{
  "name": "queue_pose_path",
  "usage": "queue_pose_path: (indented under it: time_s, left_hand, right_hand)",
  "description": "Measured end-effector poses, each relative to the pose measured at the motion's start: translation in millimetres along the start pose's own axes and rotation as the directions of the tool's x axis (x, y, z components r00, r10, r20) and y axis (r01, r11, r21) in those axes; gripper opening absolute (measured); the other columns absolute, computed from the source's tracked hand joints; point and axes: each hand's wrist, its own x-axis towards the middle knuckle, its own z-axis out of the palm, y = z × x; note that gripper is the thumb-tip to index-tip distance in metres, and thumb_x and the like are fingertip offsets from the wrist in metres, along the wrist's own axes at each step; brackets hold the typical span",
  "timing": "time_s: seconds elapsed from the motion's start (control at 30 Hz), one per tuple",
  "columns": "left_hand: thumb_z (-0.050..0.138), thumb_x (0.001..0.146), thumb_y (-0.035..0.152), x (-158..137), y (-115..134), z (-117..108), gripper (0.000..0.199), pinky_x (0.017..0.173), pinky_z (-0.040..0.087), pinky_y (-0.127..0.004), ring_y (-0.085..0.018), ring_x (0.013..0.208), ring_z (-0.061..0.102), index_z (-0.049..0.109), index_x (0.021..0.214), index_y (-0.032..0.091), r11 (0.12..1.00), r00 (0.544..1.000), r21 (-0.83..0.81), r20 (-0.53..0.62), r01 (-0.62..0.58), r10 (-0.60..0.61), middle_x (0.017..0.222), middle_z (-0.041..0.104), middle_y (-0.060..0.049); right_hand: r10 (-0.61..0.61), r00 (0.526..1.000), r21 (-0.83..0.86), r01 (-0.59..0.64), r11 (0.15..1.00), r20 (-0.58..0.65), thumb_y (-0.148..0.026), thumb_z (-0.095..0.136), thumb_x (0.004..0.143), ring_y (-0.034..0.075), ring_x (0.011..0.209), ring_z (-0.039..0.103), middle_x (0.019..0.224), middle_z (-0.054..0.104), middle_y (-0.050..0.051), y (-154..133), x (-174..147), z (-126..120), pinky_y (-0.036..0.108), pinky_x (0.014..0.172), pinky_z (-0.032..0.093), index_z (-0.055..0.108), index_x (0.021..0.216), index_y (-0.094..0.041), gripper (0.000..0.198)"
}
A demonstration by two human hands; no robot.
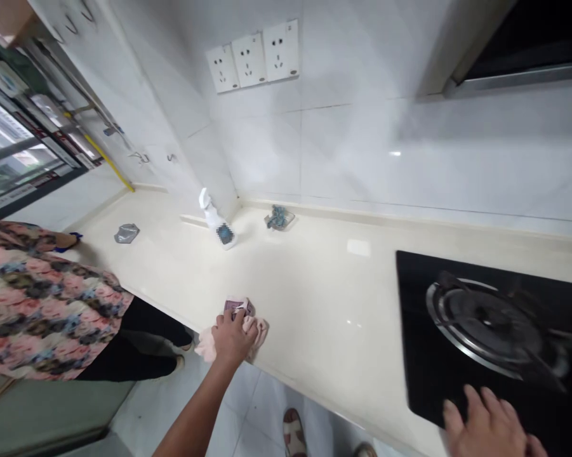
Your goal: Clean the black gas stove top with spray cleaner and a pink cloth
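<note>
My left hand presses down on a pink cloth at the front edge of the cream countertop. The cloth is bunched under the palm, with a darker patterned corner showing past my fingers. My right hand lies flat, fingers spread, on the front edge of the black glass hob. It holds nothing. The hob's gas burner sits just beyond that hand.
A white spray bottle stands in the counter's back corner, near a small dish with a blue scrubber. A crumpled grey bag lies further left. Another person in a floral top stands at the left. Wall sockets are above.
</note>
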Motion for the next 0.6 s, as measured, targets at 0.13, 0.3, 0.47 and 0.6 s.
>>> queue_pose_path:
  time_s: [0.13, 0.3, 0.47, 0.6]
  left_hand:
    - [0.059, 0.085, 0.050, -26.4, 29.0, 1.1, 0.037, 0.083, 0.042, -0.042, -0.031, 0.108, 0.052, 0.067, 0.115, 0.031, 0.995, 0.996, -0.052, -0.011, -0.088, 0.088, 0.120, 0.060, -0.008]
    - [0.069, 0.075, 0.046, -84.9, 97.0, 0.3, 0.037, 0.082, 0.042, -0.044, -0.032, 0.102, 0.054, 0.069, 0.108, 0.028, 0.930, 0.952, -0.232, 0.046, -0.283, 0.302, 0.118, 0.062, -0.010]
    - [0.079, 0.064, 0.040, -159.1, 195.0, 11.3, 0.042, 0.085, 0.046, -0.044, -0.030, 0.097, 0.059, 0.068, 0.103, 0.027, 0.647, 0.823, -0.608, -0.020, -0.461, 0.567, 0.112, 0.066, -0.010]
    - [0.070, 0.072, 0.027, -169.7, 245.9, -3.6, 0.031, 0.078, 0.051, -0.032, -0.018, 0.087, 0.061, 0.063, 0.102, 0.023, 0.331, 0.910, -0.934, 0.019, -0.131, 0.415, 0.099, 0.066, -0.003]
  right_hand:
    - [-0.017, 1.000, -0.077, 0.016, 0.997, -0.008, -0.042, 0.032, 0.097, 0.038, 0.140, 0.039, 0.146, 0.051, 0.022, -12.7, 2.5, -9.1, 0.062, 0.109, 0.025, 0.042, 0.147, -0.013, 0.059]
    - [-0.005, 1.000, -0.047, 0.004, 0.999, -0.020, -0.048, 0.028, 0.098, 0.036, 0.140, 0.038, 0.144, 0.052, 0.022, -13.9, 4.7, -12.4, 0.062, 0.110, 0.024, 0.049, 0.141, -0.012, 0.060]
    - [0.006, 1.000, 0.043, -0.007, 0.999, 0.008, -0.049, 0.030, 0.097, 0.037, 0.142, 0.037, 0.145, 0.051, 0.022, -7.3, 2.5, -15.4, 0.063, 0.111, 0.022, 0.050, 0.141, -0.014, 0.060]
    - [-0.024, 1.000, 0.120, 0.024, 0.992, 0.002, -0.045, 0.035, 0.095, 0.040, 0.141, 0.038, 0.144, 0.052, 0.023, -2.4, 1.9, -15.1, 0.066, 0.110, 0.023, 0.050, 0.142, -0.014, 0.059]
